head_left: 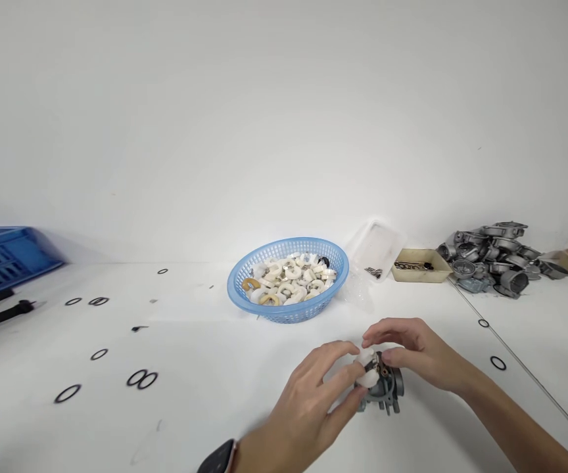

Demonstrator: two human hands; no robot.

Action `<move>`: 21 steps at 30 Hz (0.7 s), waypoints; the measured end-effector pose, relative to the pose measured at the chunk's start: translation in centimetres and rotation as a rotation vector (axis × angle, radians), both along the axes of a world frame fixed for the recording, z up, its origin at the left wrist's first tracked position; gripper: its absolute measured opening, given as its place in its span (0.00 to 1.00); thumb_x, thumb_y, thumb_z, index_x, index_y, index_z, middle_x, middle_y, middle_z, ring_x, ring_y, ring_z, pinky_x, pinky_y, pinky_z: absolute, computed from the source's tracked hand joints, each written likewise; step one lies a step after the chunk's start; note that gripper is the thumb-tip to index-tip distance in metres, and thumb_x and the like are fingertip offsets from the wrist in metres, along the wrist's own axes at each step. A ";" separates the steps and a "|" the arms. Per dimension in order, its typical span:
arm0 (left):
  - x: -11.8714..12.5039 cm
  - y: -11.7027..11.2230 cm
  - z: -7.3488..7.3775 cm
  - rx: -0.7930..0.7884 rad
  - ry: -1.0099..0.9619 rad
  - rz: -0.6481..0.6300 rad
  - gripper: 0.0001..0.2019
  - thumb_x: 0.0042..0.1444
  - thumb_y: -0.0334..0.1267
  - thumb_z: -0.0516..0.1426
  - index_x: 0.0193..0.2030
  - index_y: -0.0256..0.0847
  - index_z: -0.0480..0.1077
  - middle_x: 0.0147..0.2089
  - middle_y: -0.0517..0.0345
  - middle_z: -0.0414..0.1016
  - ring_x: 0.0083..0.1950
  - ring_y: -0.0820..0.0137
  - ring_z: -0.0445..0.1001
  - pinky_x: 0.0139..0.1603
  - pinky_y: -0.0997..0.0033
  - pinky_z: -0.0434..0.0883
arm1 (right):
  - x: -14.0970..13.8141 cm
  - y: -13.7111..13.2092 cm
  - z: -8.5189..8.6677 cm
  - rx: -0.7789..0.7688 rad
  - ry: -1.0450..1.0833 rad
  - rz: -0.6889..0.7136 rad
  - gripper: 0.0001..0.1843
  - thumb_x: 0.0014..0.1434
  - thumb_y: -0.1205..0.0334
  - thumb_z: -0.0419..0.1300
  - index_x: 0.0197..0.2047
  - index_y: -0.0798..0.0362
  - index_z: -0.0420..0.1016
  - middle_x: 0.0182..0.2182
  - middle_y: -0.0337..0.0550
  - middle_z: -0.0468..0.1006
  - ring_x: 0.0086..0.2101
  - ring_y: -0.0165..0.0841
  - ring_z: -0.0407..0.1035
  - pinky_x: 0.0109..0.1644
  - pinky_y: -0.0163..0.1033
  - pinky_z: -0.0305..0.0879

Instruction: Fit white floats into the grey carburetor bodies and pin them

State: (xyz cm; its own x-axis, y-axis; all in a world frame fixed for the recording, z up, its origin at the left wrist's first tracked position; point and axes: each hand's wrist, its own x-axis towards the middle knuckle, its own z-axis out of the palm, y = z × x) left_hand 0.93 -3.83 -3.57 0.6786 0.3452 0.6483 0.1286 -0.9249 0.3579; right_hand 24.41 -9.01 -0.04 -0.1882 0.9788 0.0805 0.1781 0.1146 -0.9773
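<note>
Both hands met on a grey metal carburetor [385, 389] capped by a white float [369, 368] — left hand [308, 407] and right hand [412, 355] pinching it, low on the table [215, 407], before the basket [336, 263].

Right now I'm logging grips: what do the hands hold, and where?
Both hands, left hand and right hand, hold a grey metal carburetor body by its sides, fingertips on its white float.

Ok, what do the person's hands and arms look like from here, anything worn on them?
Both hands are bare, with no gloves or rings that show. The left hand has a dark smartwatch with a rounded square face at the wrist. The right hand leads to a bare forearm, with no sleeve in view.
</note>
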 end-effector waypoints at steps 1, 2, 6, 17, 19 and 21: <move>0.0 0.0 0.0 0.013 0.024 0.013 0.08 0.74 0.35 0.51 0.55 0.45 0.68 0.57 0.48 0.74 0.57 0.61 0.75 0.55 0.63 0.75 | 0.2 0.1 -0.1 0.003 -0.002 -0.024 0.11 0.61 0.59 0.64 0.47 0.46 0.82 0.44 0.44 0.82 0.48 0.41 0.74 0.54 0.48 0.70; 0.0 0.0 0.0 0.022 0.043 0.020 0.08 0.74 0.35 0.50 0.54 0.45 0.68 0.57 0.47 0.73 0.57 0.60 0.75 0.55 0.63 0.75 | 0.3 0.2 -0.2 0.002 -0.009 -0.053 0.10 0.62 0.57 0.64 0.46 0.46 0.82 0.43 0.44 0.82 0.46 0.40 0.75 0.53 0.48 0.71; 0.2 0.0 0.2 0.017 0.068 -0.005 0.09 0.74 0.34 0.49 0.55 0.45 0.68 0.57 0.47 0.73 0.56 0.62 0.76 0.54 0.64 0.76 | 0.7 0.5 -0.4 0.003 -0.023 -0.123 0.10 0.63 0.53 0.64 0.43 0.47 0.82 0.41 0.43 0.81 0.45 0.39 0.74 0.52 0.45 0.70; 1.6 -0.8 -0.3 -0.202 0.004 -0.007 0.18 0.65 0.32 0.59 0.59 0.51 0.65 0.54 0.57 0.76 0.54 0.64 0.76 0.54 0.65 0.75 | 1.4 0.9 -0.1 0.059 -0.023 -0.245 0.15 0.61 0.46 0.65 0.41 0.48 0.82 0.38 0.43 0.81 0.43 0.40 0.75 0.51 0.46 0.70; 1.6 -0.7 -0.4 -0.254 0.004 -0.003 0.18 0.65 0.32 0.60 0.58 0.52 0.65 0.54 0.59 0.76 0.53 0.65 0.76 0.54 0.67 0.74 | 1.6 1.0 -0.2 0.063 -0.027 -0.274 0.16 0.61 0.45 0.65 0.40 0.49 0.82 0.37 0.43 0.81 0.42 0.40 0.74 0.50 0.46 0.70; 1.7 -0.6 -0.5 -0.298 0.006 -0.004 0.17 0.64 0.31 0.61 0.57 0.51 0.66 0.53 0.61 0.77 0.52 0.66 0.76 0.53 0.67 0.74 | 1.8 1.2 -0.4 0.059 -0.039 -0.301 0.17 0.60 0.45 0.65 0.39 0.50 0.82 0.36 0.44 0.81 0.40 0.39 0.74 0.49 0.46 0.70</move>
State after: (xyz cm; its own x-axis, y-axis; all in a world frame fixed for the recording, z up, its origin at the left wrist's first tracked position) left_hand 2.64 -4.43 -4.03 0.6838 0.5172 0.5147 0.1285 -0.7797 0.6128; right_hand 26.21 -7.80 -0.40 0.1050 0.9850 0.1368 0.2498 0.1070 -0.9624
